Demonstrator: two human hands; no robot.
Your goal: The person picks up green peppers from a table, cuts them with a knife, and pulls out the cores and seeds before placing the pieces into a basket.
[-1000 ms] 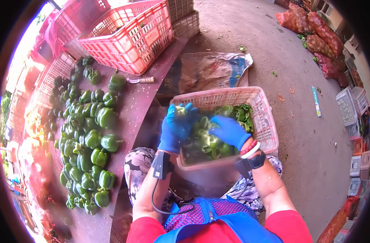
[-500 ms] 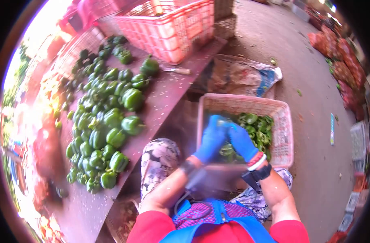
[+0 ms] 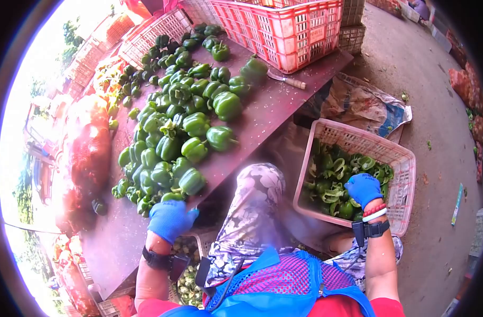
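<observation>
My left hand (image 3: 170, 219), in a blue glove, is at the near end of a pile of green bell peppers (image 3: 196, 124) on the table. Its thumb sticks out to the side, and its fingertips reach a bell pepper (image 3: 172, 196) that they partly cover. My right hand (image 3: 364, 189), gloved in blue too, is closed above the pink crate (image 3: 357, 134). What its curled fingers hold, if anything, is hidden. Cut green pepper pieces (image 3: 334, 179) fill the bottom of that crate.
A knife (image 3: 289, 80) lies on the dark table (image 3: 262, 124) beside a large pink crate (image 3: 289, 39). Under the table edge, a basket holds pale green-white scraps (image 3: 189, 285). A flattened sack (image 3: 357, 103) lies behind the crate of cut peppers. Red mesh sacks (image 3: 85, 158) stand at left.
My hands were together over the crate and have parted. The left has moved across to the pepper pile; the right stays over the crate. The view has shifted left.
</observation>
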